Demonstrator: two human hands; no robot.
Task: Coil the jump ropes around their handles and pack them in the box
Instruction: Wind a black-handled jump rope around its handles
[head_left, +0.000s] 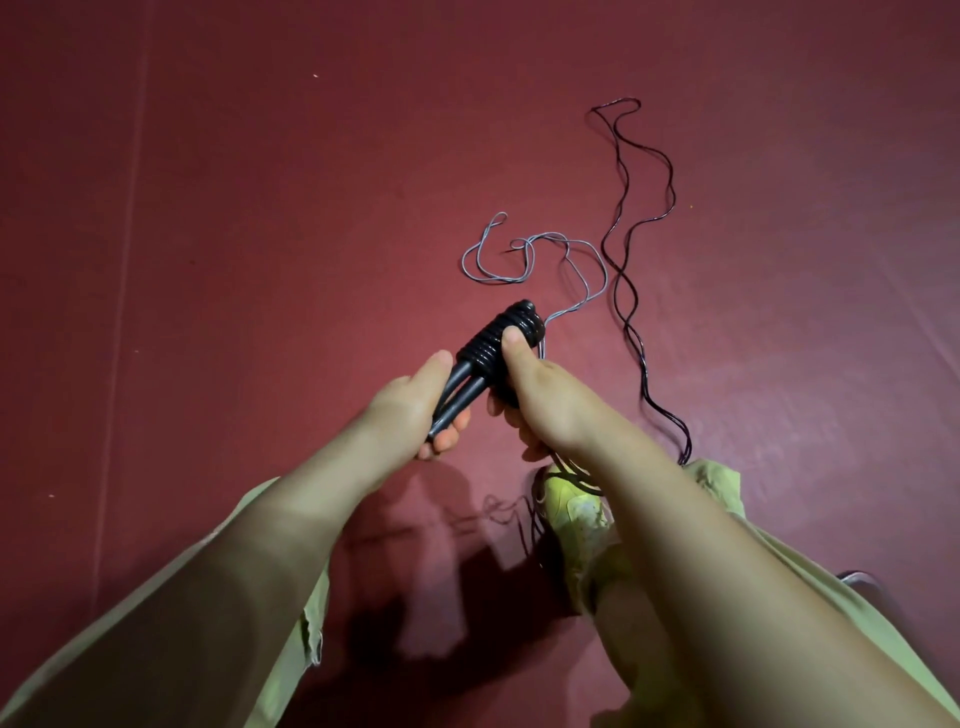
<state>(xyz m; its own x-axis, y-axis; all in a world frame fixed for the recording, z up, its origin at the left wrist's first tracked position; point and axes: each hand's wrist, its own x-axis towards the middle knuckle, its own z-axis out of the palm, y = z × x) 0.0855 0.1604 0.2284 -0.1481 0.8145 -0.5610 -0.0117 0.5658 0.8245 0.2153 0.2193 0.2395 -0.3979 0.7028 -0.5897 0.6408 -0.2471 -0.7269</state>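
Both hands grip black handles (470, 374): left hand (410, 410) lower ends, right hand (540, 389) ribbed tops.

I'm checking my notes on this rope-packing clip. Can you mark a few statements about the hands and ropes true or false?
1. Both hands hold the black handles. True.
2. The grey rope is coiled round the handles. False: it lies loose on the red floor.
3. The left hand grips the handles' thin ends. True.
4. The right hand is empty. False: its thumb presses the ribbed part.
5. The black rope lies straight. False: it runs wavy.
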